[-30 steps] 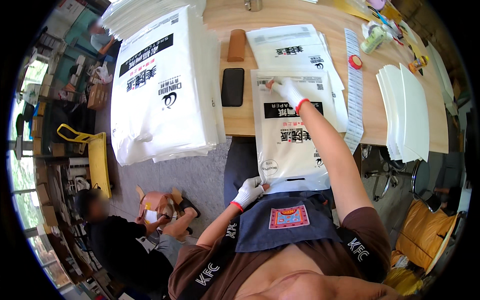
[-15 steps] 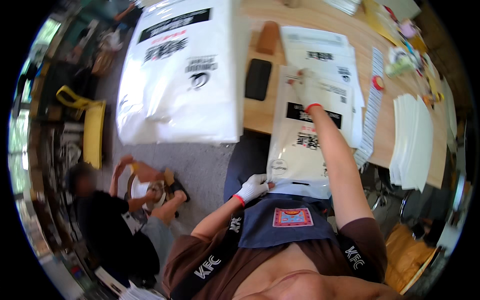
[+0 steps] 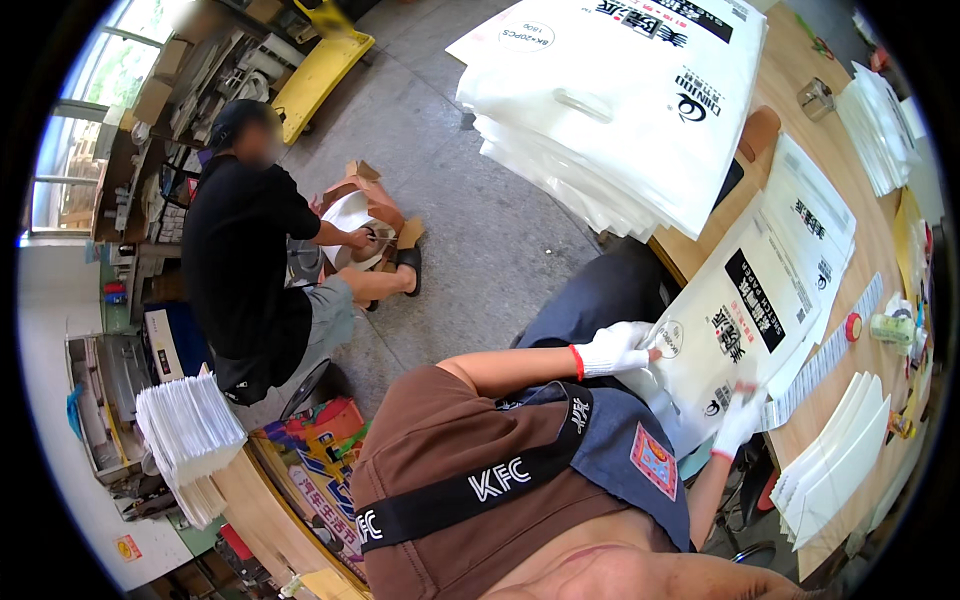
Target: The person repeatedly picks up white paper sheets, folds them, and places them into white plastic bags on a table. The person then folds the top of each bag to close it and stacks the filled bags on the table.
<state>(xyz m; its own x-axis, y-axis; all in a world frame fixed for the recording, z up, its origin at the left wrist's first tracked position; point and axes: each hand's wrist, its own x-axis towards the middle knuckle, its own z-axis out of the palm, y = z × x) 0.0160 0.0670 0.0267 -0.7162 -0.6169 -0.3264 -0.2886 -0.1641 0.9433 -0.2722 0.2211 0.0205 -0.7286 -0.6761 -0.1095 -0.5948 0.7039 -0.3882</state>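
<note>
currently my left hand (image 3: 617,348) and right hand (image 3: 738,424), both gloved, fingers clamped on the near edges of a white printed bag (image 3: 735,340) on the wooden table (image 3: 880,250).

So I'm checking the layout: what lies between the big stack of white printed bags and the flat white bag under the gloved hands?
In the head view, bare brown wooden tabletop separates the stack of white printed bags from the flat white bag; farther up, a dark phone-like slab lies there.

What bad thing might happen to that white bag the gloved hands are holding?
The white bag hangs partly over the table edge, held by the left hand and right hand, so it might slide off. The big bag stack also overhangs and could tip toward the floor.
</note>
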